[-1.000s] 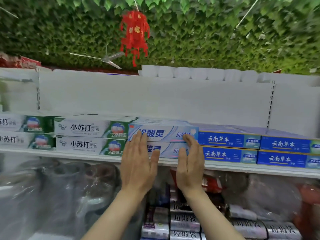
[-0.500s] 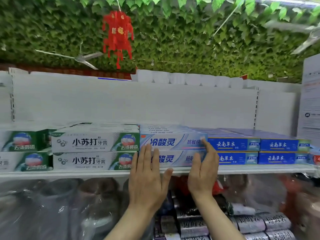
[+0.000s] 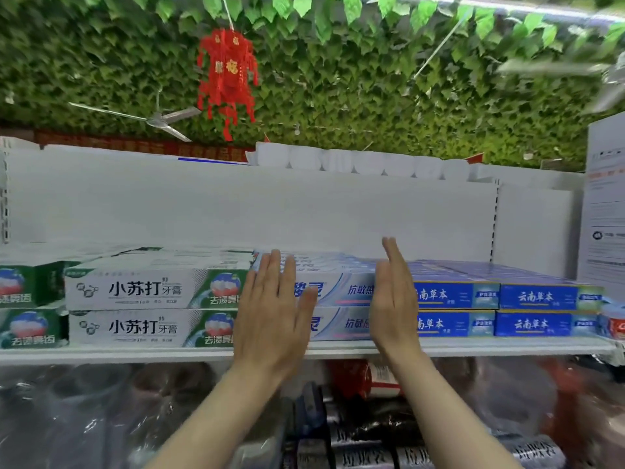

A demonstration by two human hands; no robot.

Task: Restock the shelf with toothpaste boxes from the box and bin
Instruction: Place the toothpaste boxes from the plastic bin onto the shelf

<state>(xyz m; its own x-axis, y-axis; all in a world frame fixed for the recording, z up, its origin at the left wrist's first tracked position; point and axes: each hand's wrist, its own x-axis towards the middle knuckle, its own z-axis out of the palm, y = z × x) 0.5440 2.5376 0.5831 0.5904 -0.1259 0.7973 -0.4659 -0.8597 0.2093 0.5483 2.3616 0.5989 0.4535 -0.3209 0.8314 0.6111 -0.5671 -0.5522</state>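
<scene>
1. The left hand (image 3: 272,319) is raised with straight, lightly spread fingers, its back to the camera. It covers the left end of the pale boxes (image 3: 345,292); whether the palm touches them cannot be told.
2. The right hand (image 3: 394,299) stands edge-on, fingers straight and together, at the right end of the same boxes. It holds nothing.
3. The pale boxes are two toothpaste cartons stacked one on the other at the front edge of the shelf (image 3: 135,355), near its middle. More of the same kind lie behind them toward the back panel (image 3: 270,204).
4. To the left, touching the pale stack, sit two white-and-green boxes (image 3: 152,292), also stacked two high at the front edge.
5. Further left, another pair of green boxes (image 3: 30,309) reaches the picture's left edge.
6. To the right of the pale stack lie blue boxes (image 3: 537,296) in two side-by-side stacks, each two high, running toward the right end of the shelf.
7. At that right end a red-and-white pack (image 3: 615,324) is partly cut off.
8. Below the shelf, goods under clear plastic wrap (image 3: 84,418) are blurred; dark rolls (image 3: 365,451) with white lettering lie between the forearms.
9. Above the back panel hang green leaves (image 3: 338,79), a red ornament (image 3: 228,76) and a ceiling fan (image 3: 159,120).
</scene>
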